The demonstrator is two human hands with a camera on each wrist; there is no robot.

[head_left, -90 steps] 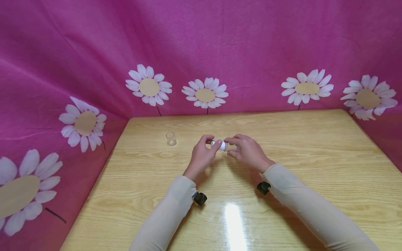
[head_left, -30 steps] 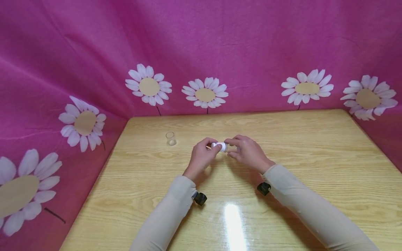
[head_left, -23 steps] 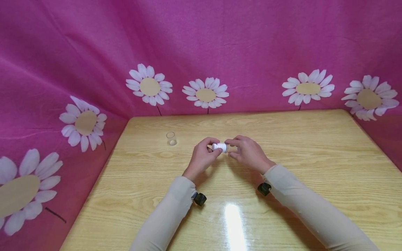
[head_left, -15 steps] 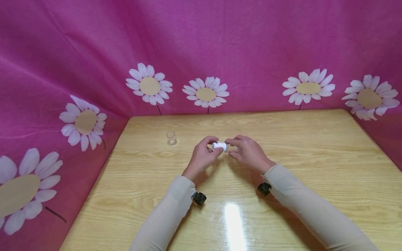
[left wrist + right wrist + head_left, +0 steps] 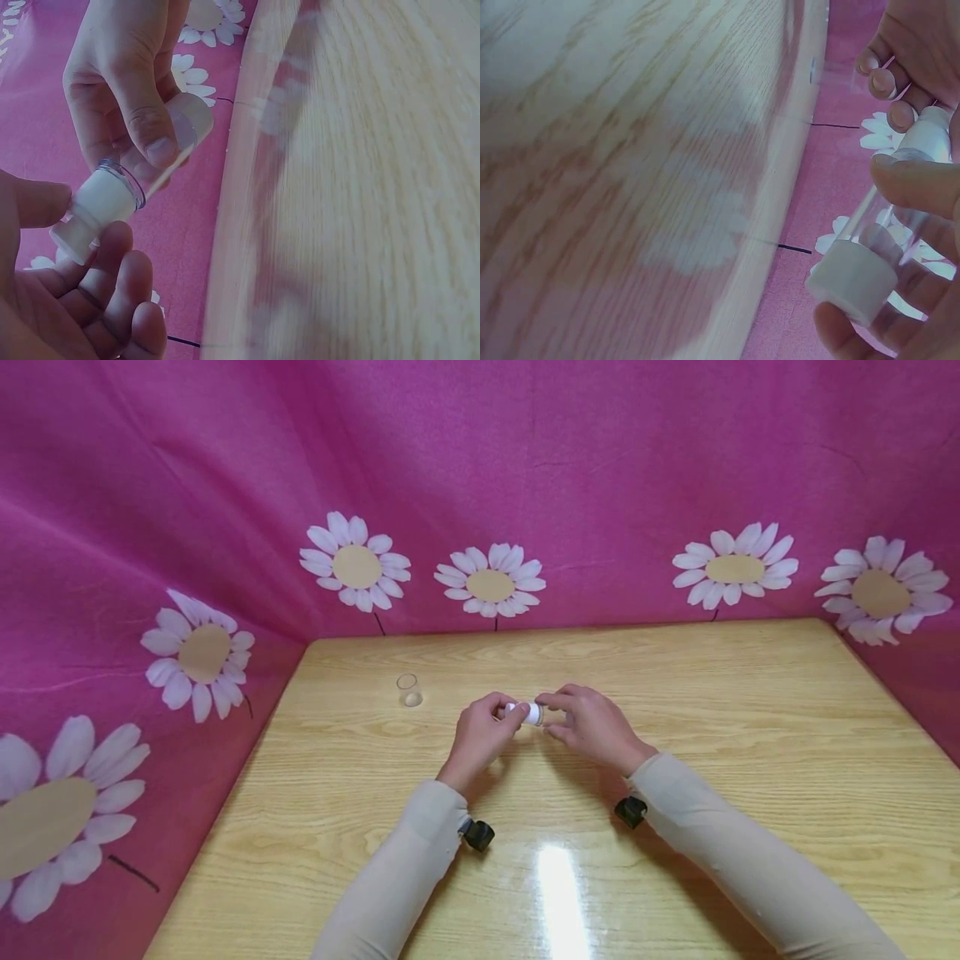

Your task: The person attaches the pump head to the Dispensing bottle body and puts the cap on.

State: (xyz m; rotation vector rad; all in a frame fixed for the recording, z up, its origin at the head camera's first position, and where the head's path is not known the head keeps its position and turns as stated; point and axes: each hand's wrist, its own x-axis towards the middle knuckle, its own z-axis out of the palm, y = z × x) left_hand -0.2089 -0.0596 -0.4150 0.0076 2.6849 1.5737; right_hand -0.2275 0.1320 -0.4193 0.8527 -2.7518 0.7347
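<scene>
In the head view a small pump bottle (image 5: 534,714) lies sideways between the two hands, above the table. My left hand (image 5: 480,733) pinches its white pump top (image 5: 105,202) between thumb and fingers. The other end, a clear body with a white base (image 5: 853,281), sits in my right hand (image 5: 596,727), whose thumb and fingers grip it round the sides. In the left wrist view, a clear rim circles the white top where it meets the body. Left of the hands, a small clear cap or cup (image 5: 409,691) stands upright on the table.
The wooden table (image 5: 337,843) has a bright light reflection near its front. A pink cloth (image 5: 600,468) printed with white daisies hangs along the back and both sides. Each wrist carries a small black camera (image 5: 478,835).
My left fingers shift round the white top, uncovering its end half a second ago and covering it again now. The right hand stays nearly still; the clear cap has not moved.
</scene>
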